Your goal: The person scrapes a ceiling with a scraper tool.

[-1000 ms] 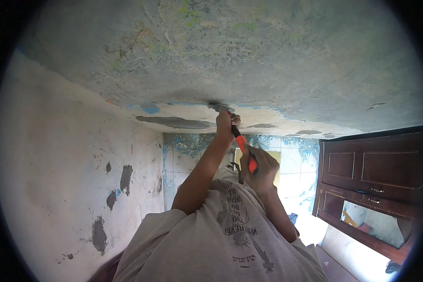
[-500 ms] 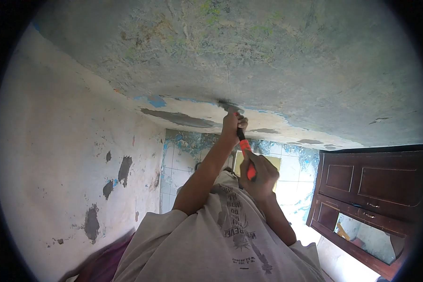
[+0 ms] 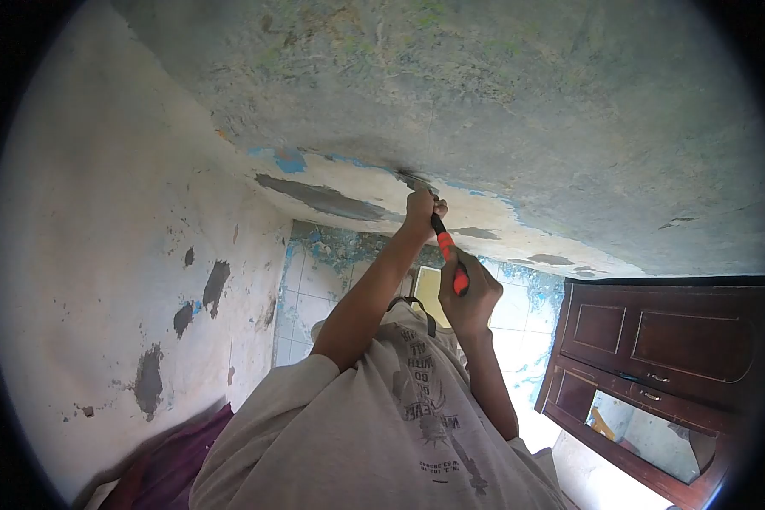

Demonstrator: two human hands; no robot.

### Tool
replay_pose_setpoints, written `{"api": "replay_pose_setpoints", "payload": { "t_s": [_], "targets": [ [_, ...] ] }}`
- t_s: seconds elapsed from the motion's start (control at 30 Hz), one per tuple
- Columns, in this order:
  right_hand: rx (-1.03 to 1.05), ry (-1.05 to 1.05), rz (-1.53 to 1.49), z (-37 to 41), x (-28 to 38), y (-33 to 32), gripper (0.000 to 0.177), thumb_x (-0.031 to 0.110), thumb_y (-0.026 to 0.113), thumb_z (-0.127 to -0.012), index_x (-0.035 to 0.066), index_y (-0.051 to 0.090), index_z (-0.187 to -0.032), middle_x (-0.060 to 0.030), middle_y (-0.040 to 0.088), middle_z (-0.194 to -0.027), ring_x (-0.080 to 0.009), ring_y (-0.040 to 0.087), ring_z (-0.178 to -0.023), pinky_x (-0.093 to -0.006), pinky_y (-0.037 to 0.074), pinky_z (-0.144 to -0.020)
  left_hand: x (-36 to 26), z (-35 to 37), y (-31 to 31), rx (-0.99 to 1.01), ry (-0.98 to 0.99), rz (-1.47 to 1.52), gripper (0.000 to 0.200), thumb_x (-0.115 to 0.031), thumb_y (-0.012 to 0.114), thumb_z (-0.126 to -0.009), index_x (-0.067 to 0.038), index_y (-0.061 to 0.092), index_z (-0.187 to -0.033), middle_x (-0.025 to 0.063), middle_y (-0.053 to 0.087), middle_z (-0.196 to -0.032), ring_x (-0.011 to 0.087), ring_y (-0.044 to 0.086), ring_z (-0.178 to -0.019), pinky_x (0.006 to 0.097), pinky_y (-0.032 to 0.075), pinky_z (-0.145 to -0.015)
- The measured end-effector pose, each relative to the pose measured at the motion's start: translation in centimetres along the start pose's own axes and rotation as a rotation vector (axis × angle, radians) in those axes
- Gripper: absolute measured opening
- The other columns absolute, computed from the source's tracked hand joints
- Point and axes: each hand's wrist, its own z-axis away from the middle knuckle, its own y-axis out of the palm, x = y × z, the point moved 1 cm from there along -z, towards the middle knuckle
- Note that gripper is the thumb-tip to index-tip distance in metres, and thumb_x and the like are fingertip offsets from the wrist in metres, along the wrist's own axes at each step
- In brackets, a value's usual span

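My left hand point(image 3: 421, 211) is closed around the upper part of a scraper with a red and black handle point(image 3: 446, 245), just below its blade. My right hand point(image 3: 474, 293) wraps the lower end of the same handle. The scraper's dark blade point(image 3: 415, 181) meets the wall point(image 3: 518, 127) where bare grey plaster borders a strip of cream paint point(image 3: 314, 170) edged in blue. My left hand partly hides the neck of the tool.
A side wall point(image 3: 102, 255) with chipped grey patches stands on the left, above purple cloth point(image 3: 178, 450). To the right is a dark wooden cabinet point(image 3: 688, 340) with a mirror-like panel point(image 3: 646, 433). White tiles point(image 3: 319, 285) with blue stains lie beyond my arms.
The view has shifted slightly, and both hands with the scraper sit a little higher in it. My right hand has moved up toward the wall. Both grips stay closed.
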Motion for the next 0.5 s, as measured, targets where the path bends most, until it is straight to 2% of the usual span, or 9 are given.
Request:
{"api": "replay_pose_setpoints", "payload": {
  "t_s": [0.1, 0.2, 0.3, 0.33, 0.43, 0.47, 0.5],
  "targets": [
    [0.14, 0.069, -0.018, -0.5, 1.6, -0.2, 0.012, 0.002, 0.067, -0.088, 0.001, 0.069, -0.101, -0.0138, 0.063, -0.063, -0.0205, 0.068, -0.058, -0.0318, 0.051, -0.053, -1.0, 0.0, -0.5, 0.04, -0.016, 0.033, 0.02, -0.021, 0.044, -0.098, -0.008, 0.039, -0.085, 0.003, 0.037, -0.07, 0.0098, 0.034, -0.048, 0.0231, 0.032, -0.039],
    [0.321, 0.235, -0.04, -1.3, 4.0, -2.7, 0.024, 0.004, 0.065, -0.091, 0.001, 0.066, -0.114, -0.0131, 0.062, -0.064, -0.0176, 0.066, -0.055, -0.0319, 0.05, -0.052, -1.9, 2.3, 0.5, 0.07, -0.031, 0.063, 0.027, -0.031, 0.046, -0.101, -0.01, 0.041, -0.085, -0.0003, 0.035, -0.067, 0.0085, 0.033, -0.049, 0.0222, 0.031, -0.04],
    [0.425, 0.459, -0.184, 0.0, 3.6, -3.1, 0.037, 0.003, 0.062, -0.089, 0.001, 0.059, -0.125, -0.0162, 0.062, -0.067, -0.0258, 0.064, -0.057, -0.0358, 0.049, -0.055, -1.3, 3.8, 0.3, 0.096, -0.054, 0.057, 0.037, -0.043, 0.045, -0.105, -0.012, 0.043, -0.085, -0.0035, 0.033, -0.066, 0.0072, 0.032, -0.051, 0.0207, 0.03, -0.041],
    [0.447, 0.476, -0.202, 0.9, 2.7, -2.5, 0.046, 0.003, 0.057, -0.09, 0.003, 0.054, -0.136, -0.0163, 0.062, -0.067, -0.0253, 0.064, -0.057, -0.0366, 0.049, -0.056, -0.6, 4.3, 0.5, 0.091, -0.047, 0.034, 0.038, -0.045, 0.045, -0.105, -0.012, 0.043, -0.086, -0.0037, 0.033, -0.066, 0.0071, 0.032, -0.051, 0.0208, 0.03, -0.042],
    [0.459, 0.444, -0.084, 1.6, 2.4, -1.3, 0.05, 0.002, 0.056, -0.09, 0.004, 0.052, -0.14, -0.0181, 0.065, -0.072, -0.0249, 0.067, -0.061, -0.0366, 0.051, -0.059, 1.0, 5.3, 0.6, 0.124, -0.056, -0.049, 0.039, -0.049, 0.043, -0.105, -0.011, 0.045, -0.093, -0.0046, 0.032, -0.065, 0.0068, 0.032, -0.052, 0.0216, 0.031, -0.044],
    [0.498, 0.515, -0.029, 1.3, 3.1, -1.4, 0.052, 0.002, 0.055, -0.09, 0.004, 0.052, -0.142, -0.0195, 0.068, -0.08, -0.0246, 0.07, -0.069, -0.0364, 0.052, -0.061, 1.5, 5.6, 0.2, 0.129, -0.061, -0.06, 0.039, -0.049, 0.042, -0.105, -0.011, 0.045, -0.096, -0.0045, 0.032, -0.065, 0.0066, 0.033, -0.052, 0.0221, 0.031, -0.044],
    [0.498, 0.515, -0.036, 0.8, 3.6, -1.5, 0.051, 0.002, 0.055, -0.09, 0.004, 0.053, -0.141, -0.0203, 0.068, -0.081, -0.0246, 0.07, -0.069, -0.0365, 0.052, -0.062, 1.6, 5.8, 0.0, 0.132, -0.064, -0.072, 0.04, -0.049, 0.041, -0.105, -0.01, 0.045, -0.099, -0.0043, 0.032, -0.064, 0.0064, 0.033, -0.051, 0.0226, 0.031, -0.044]
  ]
}}
